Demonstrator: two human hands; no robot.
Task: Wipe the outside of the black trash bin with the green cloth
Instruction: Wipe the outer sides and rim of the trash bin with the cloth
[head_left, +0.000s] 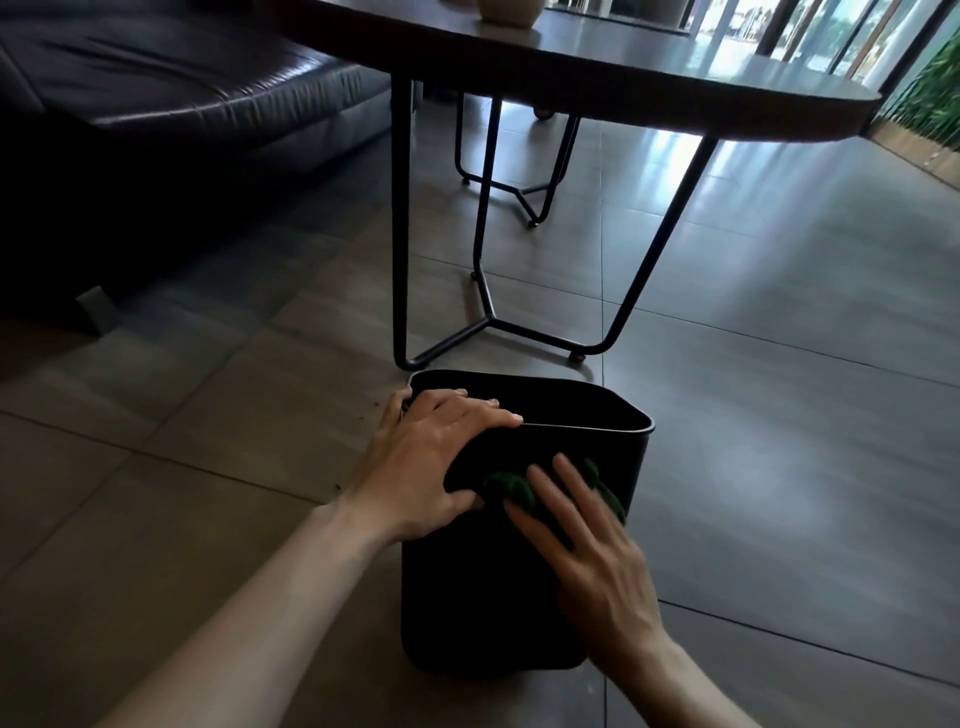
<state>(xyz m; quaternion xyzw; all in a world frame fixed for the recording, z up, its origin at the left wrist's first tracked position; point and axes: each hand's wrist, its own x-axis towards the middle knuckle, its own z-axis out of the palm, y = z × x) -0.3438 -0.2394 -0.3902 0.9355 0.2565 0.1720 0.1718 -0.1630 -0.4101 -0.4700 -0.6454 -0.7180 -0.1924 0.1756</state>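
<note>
The fingers (566, 499) of the right hand (597, 551) lie spread and flat, pressing the green cloth (511, 488) against the near wall of the black trash bin (483, 597); only bunched folds of the cloth show past the fingertips and between the fingers, so how much of it lies under the palm cannot be told. Just beside them, the left hand (436, 462) clamps the bin's near-left corner, its fingers (483, 410) hooked over the rim and the thumb pressed against the outer wall, almost touching the cloth. The bin lies tipped toward the person on the tiled floor (779, 467), its open mouth facing away, close to the wire foot of a dark table (623, 78); a dark leather sofa (182, 104) sits well apart beyond the left hand. The wiping itself looks to be in hand, on the upper part of the near wall. The next move probably calls for dragging the flat cloth down that wall while the left hand braces the bin against sliding, then turning the bin to reach the other walls.
</note>
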